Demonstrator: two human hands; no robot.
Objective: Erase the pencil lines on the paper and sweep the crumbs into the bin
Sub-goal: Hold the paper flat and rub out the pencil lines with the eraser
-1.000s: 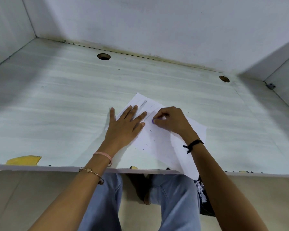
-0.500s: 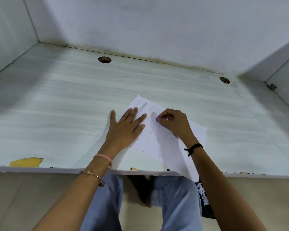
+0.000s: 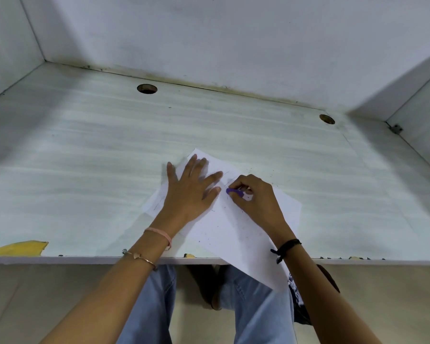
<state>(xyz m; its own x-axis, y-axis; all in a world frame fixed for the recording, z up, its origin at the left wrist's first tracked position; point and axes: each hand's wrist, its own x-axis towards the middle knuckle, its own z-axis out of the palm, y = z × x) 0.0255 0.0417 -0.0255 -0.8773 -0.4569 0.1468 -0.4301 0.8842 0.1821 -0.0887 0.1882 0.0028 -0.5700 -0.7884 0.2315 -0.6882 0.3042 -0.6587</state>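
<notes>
While the pale desk (image 3: pixel 85 170) is carrying the white paper (image 3: pixel 236 237) slantwise, one corner hanging over the near edge, the job is looking only partly done to me. The left hand (image 3: pixel 189 192) is pressing flat, fingers spread, on the sheet's far corner. The right hand (image 3: pixel 256 202) is pinching a small purple eraser (image 3: pixel 233 192) against the page beside it. Faint pencil lines (image 3: pixel 227 175) are showing near that corner, and dark crumbs (image 3: pixel 220 225) are lying scattered, unswept. No bin is showing.
</notes>
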